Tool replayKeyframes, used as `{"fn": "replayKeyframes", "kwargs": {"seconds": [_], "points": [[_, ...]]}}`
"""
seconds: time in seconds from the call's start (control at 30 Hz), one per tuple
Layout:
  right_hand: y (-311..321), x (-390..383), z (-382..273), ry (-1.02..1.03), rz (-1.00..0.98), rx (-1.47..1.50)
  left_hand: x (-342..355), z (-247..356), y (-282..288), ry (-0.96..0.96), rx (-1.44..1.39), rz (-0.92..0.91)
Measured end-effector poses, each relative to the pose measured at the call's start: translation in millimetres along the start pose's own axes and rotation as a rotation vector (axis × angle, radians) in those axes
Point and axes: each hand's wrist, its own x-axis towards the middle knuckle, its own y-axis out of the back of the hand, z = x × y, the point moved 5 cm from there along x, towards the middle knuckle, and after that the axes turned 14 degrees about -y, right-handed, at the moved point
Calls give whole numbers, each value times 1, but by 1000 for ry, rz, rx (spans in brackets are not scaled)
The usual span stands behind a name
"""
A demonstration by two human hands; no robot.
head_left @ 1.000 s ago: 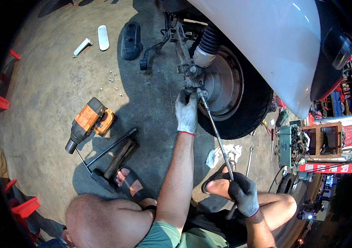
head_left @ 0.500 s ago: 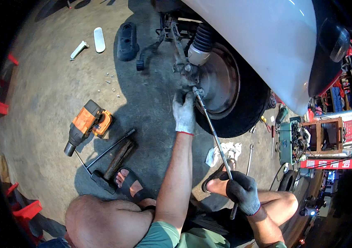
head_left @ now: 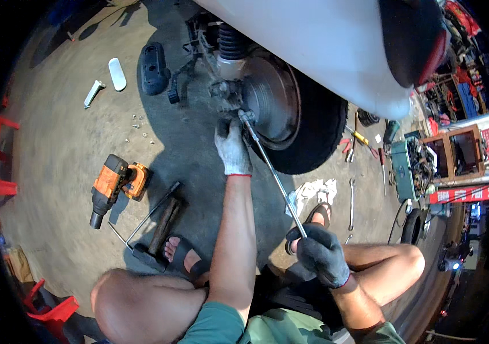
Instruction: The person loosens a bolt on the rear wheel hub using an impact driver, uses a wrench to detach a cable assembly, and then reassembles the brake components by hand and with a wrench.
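My right hand, in a grey glove with dark palm and fingers, is closed around the handle of a long silver socket wrench. The wrench slants up and left to its head, which sits on a fitting at the lower left of the wheel hub. Beside that head my left hand, in a whitish glove with a red cuff, reaches up to the same fitting. Its fingers are curled and shaded, and what they grip is hidden. Above stands a black coil-spring shock absorber; behind the hub is a black tyre.
A white body panel overhangs the wheel. On the floor left lie an orange-black impact wrench, a wooden-handled hammer, small bolts and a black cover. To the right are a rag, a spanner and a green toolbox.
The view has shifted and turned a little, so the wheel appears farther left. The wrench's lower end, seen below my right hand before, is hidden now. My left hand stays by the fitting.
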Motion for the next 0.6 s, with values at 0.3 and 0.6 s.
{"fn": "replayKeyframes", "kwargs": {"seconds": [0.3, 0.6], "points": [[32, -10, -31, 512, 247, -847, -14, -3, 24, -98, 260, 162], [42, -6, -37, 593, 333, -954, -53, 13, 12, 49, 371, 140]]}}
